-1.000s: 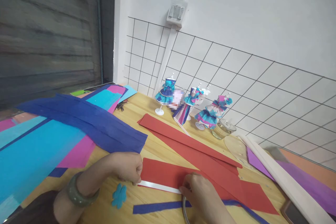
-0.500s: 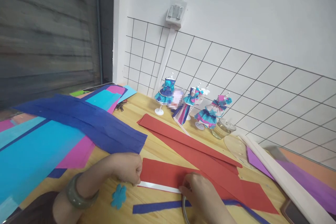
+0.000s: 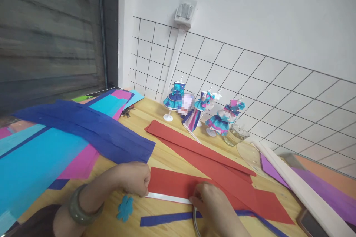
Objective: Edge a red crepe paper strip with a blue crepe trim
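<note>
A red sheet of crepe-like paper (image 3: 172, 182) lies flat between my hands, with a white tape strip (image 3: 169, 197) along its near edge. My left hand (image 3: 135, 178) is closed at the strip's left end, a green bangle on the wrist. Farther right, my right hand (image 3: 210, 198) has its fingers pinched at the strip; the fingertips are partly hidden. A thin pale curved band (image 3: 196, 222) shows beside that hand; I cannot tell whether it is a tape roll. Nearer me lie a narrow blue strip (image 3: 167, 219) and a turquoise flower cutout (image 3: 125, 208).
Folded red paper (image 3: 200, 152) lies behind. Blue paper (image 3: 111, 133) and turquoise sheets (image 3: 50, 159) cover the left side. Small dressed mannequins (image 3: 175, 96) and a glass bowl (image 3: 236, 135) stand near the wire grid. A long pale roll (image 3: 300, 189) lies at right.
The view has shifted very slightly. Both hands keep their places on the white strip, and nothing else has visibly moved.
</note>
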The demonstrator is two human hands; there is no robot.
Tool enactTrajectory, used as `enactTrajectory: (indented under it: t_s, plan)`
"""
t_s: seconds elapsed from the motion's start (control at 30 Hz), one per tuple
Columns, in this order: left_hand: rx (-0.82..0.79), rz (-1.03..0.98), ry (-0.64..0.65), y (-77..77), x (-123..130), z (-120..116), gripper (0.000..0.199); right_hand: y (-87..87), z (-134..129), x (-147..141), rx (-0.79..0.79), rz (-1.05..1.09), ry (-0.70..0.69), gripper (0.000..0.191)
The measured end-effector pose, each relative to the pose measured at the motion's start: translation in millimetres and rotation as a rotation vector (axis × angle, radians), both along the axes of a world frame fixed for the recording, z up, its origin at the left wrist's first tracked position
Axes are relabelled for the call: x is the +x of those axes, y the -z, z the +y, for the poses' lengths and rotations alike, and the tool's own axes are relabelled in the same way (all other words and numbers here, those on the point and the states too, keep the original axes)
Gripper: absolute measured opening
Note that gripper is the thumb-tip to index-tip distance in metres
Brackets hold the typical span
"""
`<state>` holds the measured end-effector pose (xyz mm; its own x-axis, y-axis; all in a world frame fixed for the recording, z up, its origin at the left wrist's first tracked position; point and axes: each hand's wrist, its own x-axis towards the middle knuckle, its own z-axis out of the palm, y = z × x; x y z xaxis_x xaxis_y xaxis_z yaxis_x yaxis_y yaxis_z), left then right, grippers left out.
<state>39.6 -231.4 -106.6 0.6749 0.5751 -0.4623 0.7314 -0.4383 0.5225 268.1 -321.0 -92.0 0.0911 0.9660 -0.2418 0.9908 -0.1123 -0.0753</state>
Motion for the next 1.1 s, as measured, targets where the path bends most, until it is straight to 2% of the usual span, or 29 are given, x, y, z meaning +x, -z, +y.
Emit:
enactTrajectory:
  t_s: [0.3, 0.5, 1.1]
  plan:
    - [0.067, 0.007, 0.012, -4.5, 1.8, -3.6, 0.023, 0.3, -0.4, 0.5, 0.001, 0.013, 0.001, 0.016]
    - [0.084, 0.013, -0.004, -0.8, 2.3, -3.6, 0.021, 1.1, 0.9, -0.3, 0.000, 0.008, 0.007, 0.016]
    - [0.084, 0.033, -0.041, -5.3, 2.9, -5.6, 0.021, 4.1, 0.5, 0.5, 0.017, 0.011, 0.025, 0.015]
